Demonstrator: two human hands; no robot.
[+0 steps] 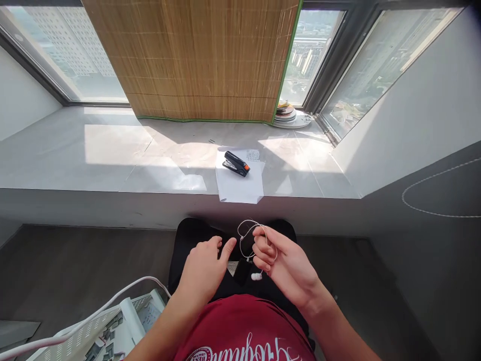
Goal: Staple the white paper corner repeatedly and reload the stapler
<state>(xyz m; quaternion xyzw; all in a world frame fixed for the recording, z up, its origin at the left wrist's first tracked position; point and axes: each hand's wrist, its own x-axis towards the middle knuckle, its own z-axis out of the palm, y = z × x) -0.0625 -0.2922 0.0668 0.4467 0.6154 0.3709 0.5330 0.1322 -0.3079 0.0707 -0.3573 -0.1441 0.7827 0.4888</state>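
My right hand (286, 265) is closed around a pair of white wired earphones (256, 276). Their thin cable loops out over the fingertips and past the left side of the hand, and an earbud dangles below the fingers. To the left of the loops is my left hand (205, 264), its thumb held apart from the bent fingers and nothing visible in it. Below the cable loops, between my legs, is a small dark object (242, 271) whose kind I cannot make out. Both hands are above my lap, in front of the windowsill.
On the windowsill (180, 155) ahead, a black stapler (236, 164) lies on white paper (240, 188). A bamboo blind (210, 60) hangs behind it, with stacked plates (287, 118) at its right. Lower left stands a white basket (80, 328), with a white cable (112, 300) passing above it.
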